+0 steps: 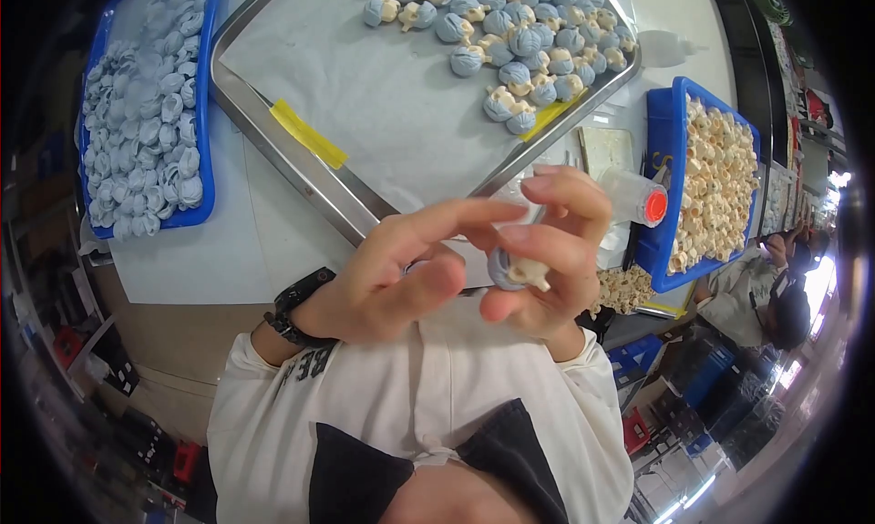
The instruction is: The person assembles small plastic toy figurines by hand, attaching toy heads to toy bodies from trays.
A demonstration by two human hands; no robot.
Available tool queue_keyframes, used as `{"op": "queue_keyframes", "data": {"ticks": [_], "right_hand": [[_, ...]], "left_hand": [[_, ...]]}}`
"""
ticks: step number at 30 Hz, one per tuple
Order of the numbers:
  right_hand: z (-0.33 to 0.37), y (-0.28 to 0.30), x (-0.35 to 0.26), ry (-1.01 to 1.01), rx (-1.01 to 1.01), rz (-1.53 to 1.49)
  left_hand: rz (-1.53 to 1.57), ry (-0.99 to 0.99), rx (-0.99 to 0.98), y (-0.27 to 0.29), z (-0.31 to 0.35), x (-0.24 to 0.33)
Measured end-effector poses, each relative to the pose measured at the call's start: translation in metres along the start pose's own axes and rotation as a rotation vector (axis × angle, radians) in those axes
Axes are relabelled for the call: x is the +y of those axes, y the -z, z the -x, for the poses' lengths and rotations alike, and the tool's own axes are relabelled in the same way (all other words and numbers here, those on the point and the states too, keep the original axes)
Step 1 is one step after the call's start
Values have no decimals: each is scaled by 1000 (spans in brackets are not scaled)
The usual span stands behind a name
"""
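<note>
Right hand (547, 251) pinches a small blue-and-cream figurine head (518, 271) in its grip; left hand (401, 278) touches it, fingers loose, above a steel tray (301, 173).

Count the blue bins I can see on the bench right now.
2. One blue bin at far left holds pale blue pieces; the other blue bin at right holds cream pieces. More may sit out of view.
</note>
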State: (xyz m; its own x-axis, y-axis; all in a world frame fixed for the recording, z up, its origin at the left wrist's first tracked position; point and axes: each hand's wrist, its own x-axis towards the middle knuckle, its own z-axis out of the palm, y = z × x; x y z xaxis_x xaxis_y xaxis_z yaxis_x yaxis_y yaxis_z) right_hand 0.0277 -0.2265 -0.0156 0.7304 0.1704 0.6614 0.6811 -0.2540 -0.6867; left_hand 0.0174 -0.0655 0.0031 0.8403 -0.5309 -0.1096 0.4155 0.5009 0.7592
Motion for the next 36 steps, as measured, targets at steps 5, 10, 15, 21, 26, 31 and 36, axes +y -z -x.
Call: {"op": "queue_keyframes", "data": {"ticks": [5,10,15,21,26,31,36], "right_hand": [[0,5,-5,-197,-135,-91],[-4,19,-12,-255,-373,52],[3,21,-14,-223,-341,-83],[10,13,-18,-253,-215,-339],[7,10,-21,-290,-176,-375],[7,11,-19,-219,-192,-459],[12,3,-21,-195,-84,-527]], "left_hand": [[-237,47,45,5,3,-8],[-708,-101,43,5,6,2],[-759,-112,-26,6,8,0],[-197,-53,-89,3,12,-11],[206,194,-71,8,16,-9],[37,48,-97,5,15,-10],[289,112,-159,8,14,-13]]}}
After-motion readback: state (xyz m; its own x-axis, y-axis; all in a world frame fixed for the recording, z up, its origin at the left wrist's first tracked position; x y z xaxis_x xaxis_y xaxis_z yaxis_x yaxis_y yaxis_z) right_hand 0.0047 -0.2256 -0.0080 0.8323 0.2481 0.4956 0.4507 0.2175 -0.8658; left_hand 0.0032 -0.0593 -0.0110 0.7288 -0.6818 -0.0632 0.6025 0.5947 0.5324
